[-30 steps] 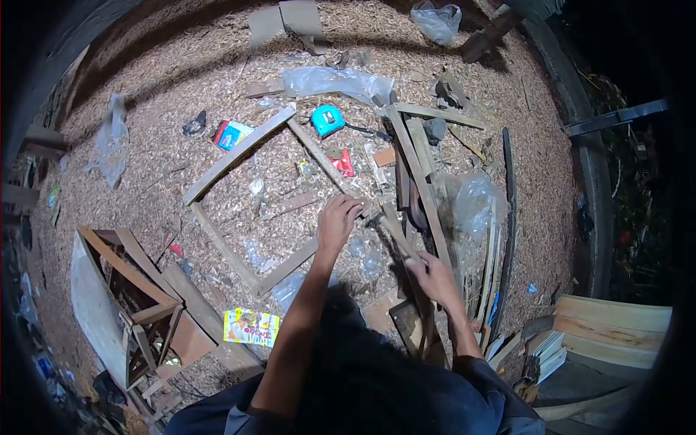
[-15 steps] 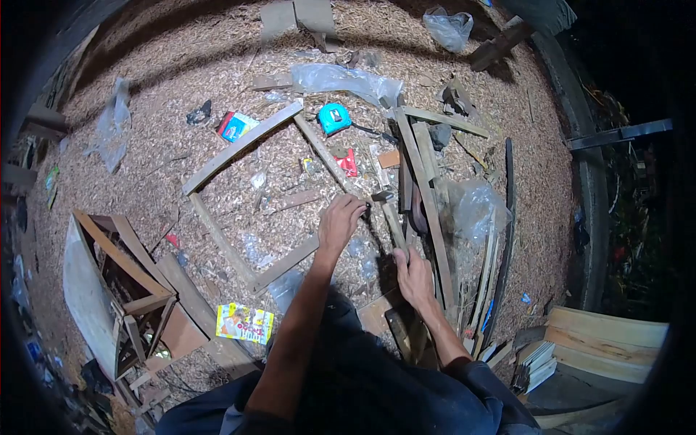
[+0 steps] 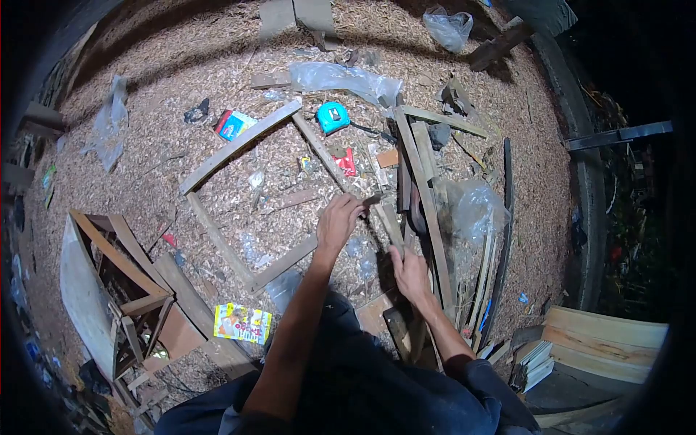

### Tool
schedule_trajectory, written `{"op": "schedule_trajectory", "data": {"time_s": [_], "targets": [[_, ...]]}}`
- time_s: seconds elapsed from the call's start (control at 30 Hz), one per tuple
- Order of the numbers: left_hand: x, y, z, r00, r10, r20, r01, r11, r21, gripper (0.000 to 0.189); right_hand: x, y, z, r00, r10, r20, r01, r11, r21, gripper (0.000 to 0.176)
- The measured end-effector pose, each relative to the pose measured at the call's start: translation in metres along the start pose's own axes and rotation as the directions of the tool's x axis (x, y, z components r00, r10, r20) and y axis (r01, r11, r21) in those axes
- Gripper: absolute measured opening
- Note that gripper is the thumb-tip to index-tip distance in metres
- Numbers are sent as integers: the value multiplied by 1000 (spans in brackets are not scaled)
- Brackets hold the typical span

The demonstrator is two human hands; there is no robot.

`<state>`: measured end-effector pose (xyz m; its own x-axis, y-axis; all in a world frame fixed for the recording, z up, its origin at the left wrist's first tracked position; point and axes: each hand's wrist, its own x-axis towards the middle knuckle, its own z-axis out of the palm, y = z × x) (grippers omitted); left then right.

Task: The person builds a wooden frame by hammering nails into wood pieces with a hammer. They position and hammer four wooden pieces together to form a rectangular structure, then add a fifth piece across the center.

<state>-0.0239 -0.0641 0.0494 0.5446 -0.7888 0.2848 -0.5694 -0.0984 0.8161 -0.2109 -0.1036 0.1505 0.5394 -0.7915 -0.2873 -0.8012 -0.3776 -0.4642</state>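
Observation:
My right hand is wrapped round the wooden handle of a hammer, whose dark head lies beside my left hand's fingertips. My left hand has its fingers pressed together at the near right corner of a wooden frame; what they hold is too small to make out. The frame lies on the wood shavings, its bars forming a rough four-sided shape.
A teal tape measure lies beyond the frame. Long wooden strips and a clear plastic bag lie at the right. A small wooden structure stands at the left, near a yellow packet.
The hammer head has moved slightly left, closer to my left hand's fingertips. My right hand has shifted a little left with the handle. My left hand has hardly moved.

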Motion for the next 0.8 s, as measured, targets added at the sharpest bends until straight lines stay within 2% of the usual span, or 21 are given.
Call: {"op": "schedule_trajectory", "data": {"time_s": [0.07,0.1,0.2,0.23,0.27,0.33,0.37,0.47,0.53,0.67,0.73,0.77,0.8], "targets": [[0,-4,3,1000,6,-19,-6,1000,-16,11,3,-4,-10,999,37,10,-37,999,17,38],[0,-2,2,1000,-4,-4,4,1000,-8,11,0,-8,-11,999,10,-47,-5,995,105,39],[-1,-1,2,1000,-20,16,20,1000,11,11,-5,3,6,995,-21,-99,32,993,113,39],[-1,-2,3,999,-29,20,28,999,26,11,3,7,9,1000,18,3,-18,999,-46,38],[0,-3,3,1000,-26,18,25,999,27,11,5,12,8,1000,16,0,-16,999,-44,38],[-1,-3,2,999,-37,23,37,999,-12,12,4,4,-6,1000,-7,-12,7,999,36,37],[-3,-3,3,999,-43,26,43,999,-12,12,-2,-7,-11,997,-35,-75,45,989,138,38],[0,-2,2,999,-28,31,27,1000,16,12,-5,2,7,999,22,-50,-18,998,68,38],[1,-1,1,999,-35,26,36,999,-25,12,1,13,7,998,-24,-50,26,999,41,39],[0,0,-1,998,-42,55,42,999,15,14,-6,4,-9,1000,19,9,-20,986,166,42],[0,5,-6,999,48,-17,-48,999,-16,28,-10,2,-5,996,29,-87,-8,973,233,38],[-3,8,-9,998,54,-16,-54,998,-15,28,-9,3,0,995,29,-92,-7,972,235,38],[-8,15,-17,999,-10,-48,16,990,143,35,-6,6,10,983,7,-181,42,964,264,35]]}}
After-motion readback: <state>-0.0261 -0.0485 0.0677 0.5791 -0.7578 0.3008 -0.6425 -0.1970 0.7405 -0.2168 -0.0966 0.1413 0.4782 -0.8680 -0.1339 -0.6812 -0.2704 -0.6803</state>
